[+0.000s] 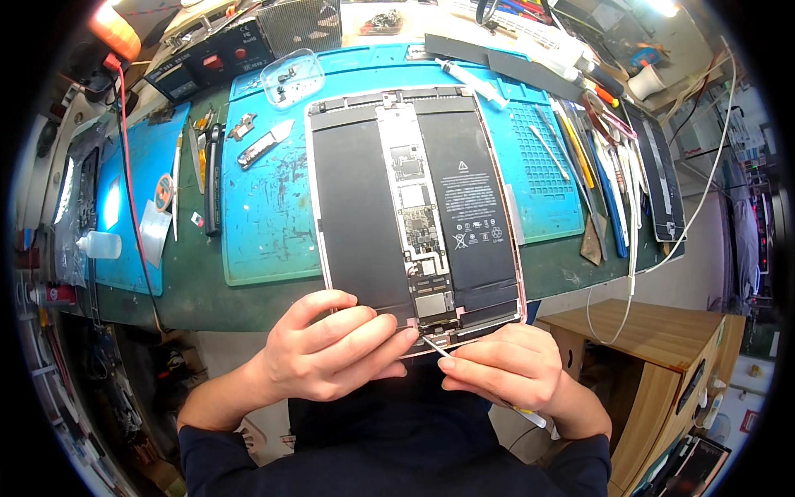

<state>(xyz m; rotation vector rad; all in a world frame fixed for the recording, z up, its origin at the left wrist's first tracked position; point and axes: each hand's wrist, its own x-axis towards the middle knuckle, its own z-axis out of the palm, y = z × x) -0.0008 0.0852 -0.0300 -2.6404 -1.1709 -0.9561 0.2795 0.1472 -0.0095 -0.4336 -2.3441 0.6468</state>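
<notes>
An opened tablet [356, 190] lies with its inside up, its near end reaching past the bench's front edge. Black battery packs flank a central circuit board [421, 217]. At the near left corner, my left hand [335, 344] is closed on the tablet's edge, fingertips by the connectors at the bottom end. Between the thumb and fingers of my right hand [513, 364] is a slim metal tool [436, 345]. Its tip meets the near end, close to my left fingertips. What exactly the tip touches is too small to tell.
Under the tablet is a blue work mat [273, 211]. Left of it lie a utility knife [265, 145] and a clear tray of small parts [292, 79]. A syringe [472, 83] rests beyond the tablet, hand tools [592, 166] to the right. A wooden cabinet [654, 331] stands below right.
</notes>
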